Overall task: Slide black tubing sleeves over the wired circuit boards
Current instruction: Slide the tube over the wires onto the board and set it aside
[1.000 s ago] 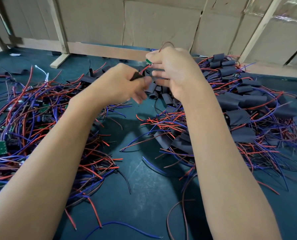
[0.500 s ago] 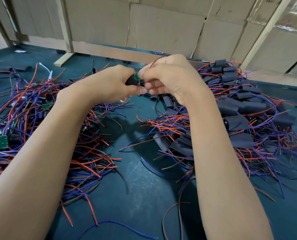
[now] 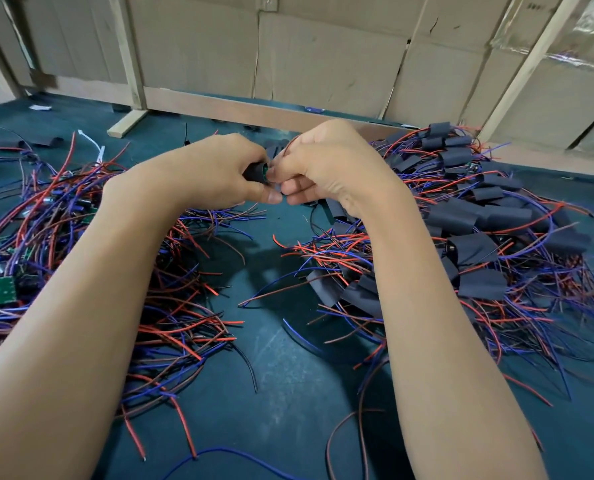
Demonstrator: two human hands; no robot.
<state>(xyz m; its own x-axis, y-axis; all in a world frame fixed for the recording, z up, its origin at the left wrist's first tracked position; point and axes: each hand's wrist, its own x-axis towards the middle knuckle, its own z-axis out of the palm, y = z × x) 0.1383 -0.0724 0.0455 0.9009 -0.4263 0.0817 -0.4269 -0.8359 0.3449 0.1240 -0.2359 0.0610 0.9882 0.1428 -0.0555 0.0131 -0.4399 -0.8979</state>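
My left hand (image 3: 216,174) grips a black tubing sleeve (image 3: 254,170), its open end facing right. My right hand (image 3: 326,168) pinches a small green circuit board (image 3: 265,173) at the sleeve's mouth, with a thin wire arching over its knuckles. Both hands meet above the table's middle, and most of the board is hidden by fingers. On the left lies a pile of bare wired boards (image 3: 1,287) with red and blue leads. A pile of boards in black sleeves (image 3: 475,247) lies on the right.
The table has a dark green mat (image 3: 281,372). Loose black sleeves (image 3: 335,211) lie under my right hand. Red and blue wire ends spread toward the middle. A wooden rail (image 3: 240,109) and cardboard panels close the far side. A white cable tie (image 3: 93,143) lies far left.
My hands came together and sank lower toward the table. The green board, held up by my right hand before, now sits at the mouth of the sleeve in my left hand.
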